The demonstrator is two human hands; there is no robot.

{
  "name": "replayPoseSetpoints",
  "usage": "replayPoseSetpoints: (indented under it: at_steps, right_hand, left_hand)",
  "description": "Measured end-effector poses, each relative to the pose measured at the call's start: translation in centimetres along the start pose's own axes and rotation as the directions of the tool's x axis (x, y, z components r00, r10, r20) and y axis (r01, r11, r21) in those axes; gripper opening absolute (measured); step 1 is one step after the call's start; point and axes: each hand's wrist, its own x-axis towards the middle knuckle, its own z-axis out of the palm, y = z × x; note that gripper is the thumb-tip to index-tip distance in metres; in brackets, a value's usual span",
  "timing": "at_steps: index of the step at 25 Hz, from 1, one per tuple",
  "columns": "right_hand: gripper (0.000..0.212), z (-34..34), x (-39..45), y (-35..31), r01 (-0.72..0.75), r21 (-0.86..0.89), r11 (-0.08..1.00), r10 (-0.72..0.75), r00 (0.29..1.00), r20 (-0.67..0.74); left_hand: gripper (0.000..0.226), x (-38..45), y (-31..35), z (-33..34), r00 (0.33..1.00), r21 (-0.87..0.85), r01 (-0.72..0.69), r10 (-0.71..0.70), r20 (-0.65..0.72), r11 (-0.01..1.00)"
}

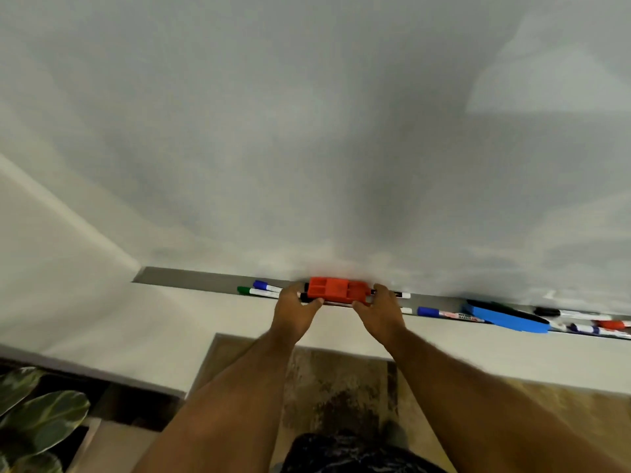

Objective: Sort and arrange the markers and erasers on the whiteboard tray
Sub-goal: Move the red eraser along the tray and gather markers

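Note:
A red eraser (338, 289) lies on the grey whiteboard tray (191, 280), on top of black-capped markers. My left hand (296, 310) grips its left end and my right hand (379, 314) grips its right end. Left of it lie a blue-capped marker (267, 286) and a green-capped marker (256, 291). To the right are a blue marker (444, 313), a blue eraser (505, 318), a black marker (570, 313) and red and blue markers (604, 327) at the far right.
The whiteboard (307, 131) fills the view above the tray. A cream wall (61, 254) lies to the left. Plant leaves (37, 418) sit at the bottom left, and a patterned rug (341, 387) covers the floor below.

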Motion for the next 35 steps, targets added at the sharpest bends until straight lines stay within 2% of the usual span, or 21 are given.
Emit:
replayPoseSetpoints:
  at_steps: [2, 5, 9, 13, 17, 22, 26, 31, 35]
  right_hand:
    - [0.034, 0.4, 0.6, -0.4, 0.014, 0.008, 1.000, -0.014, 1.000, 0.011]
    - [0.022, 1.1, 1.0, -0.4, 0.020, 0.014, 1.000, -0.020, 0.999, 0.028]
    - [0.027, 2.1, 1.7, -0.8, -0.017, 0.018, 1.000, 0.017, 0.999, -0.026]
    - [0.017, 3.9, 0.7, -1.9, -0.105, 0.088, 0.991, 0.117, 0.983, -0.144]
    - [0.019, 8.6, -1.2, -5.3, -0.035, 0.123, 0.992, 0.065, 0.966, -0.249]
    - [0.041, 16.0, -2.6, -10.2, 0.038, 0.146, 0.989, -0.015, 0.988, -0.152]
    - [0.043, 21.8, -2.6, -14.9, 0.064, 0.215, 0.975, -0.046, 0.995, -0.090]
    - [0.043, 26.6, -1.8, -18.0, 0.078, 0.199, 0.977, -0.091, 0.994, 0.054]
    - [0.051, 28.4, -1.3, -18.1, 0.063, 0.127, 0.990, -0.072, 0.995, 0.069]
  left_hand:
    - [0.034, 0.3, 0.6, 0.7, 1.000, -0.028, 0.013, -0.012, 0.011, 1.000]
    - [0.035, 1.0, 0.9, 1.4, 0.999, -0.036, 0.025, -0.024, 0.030, 0.999]
    - [0.039, 2.3, 0.3, 1.5, 0.998, -0.029, 0.050, -0.049, 0.048, 0.998]
    - [0.037, 3.1, -0.5, 0.5, 0.993, -0.078, 0.105, -0.101, 0.060, 0.991]
    - [0.037, 4.5, -2.8, -3.4, 0.990, -0.123, 0.131, -0.137, -0.043, 0.984]
    - [0.026, 7.0, -6.3, -10.7, 0.965, -0.172, 0.069, -0.109, -0.239, 0.983]
    - [0.024, 9.4, -9.1, -16.7, 0.938, -0.119, -0.002, -0.040, -0.344, 0.993]
    - [0.034, 11.9, -12.5, -21.3, 0.947, -0.114, 0.107, -0.136, -0.290, 0.988]
    - [0.040, 12.6, -14.0, -21.9, 0.967, -0.061, 0.074, -0.087, -0.241, 0.995]
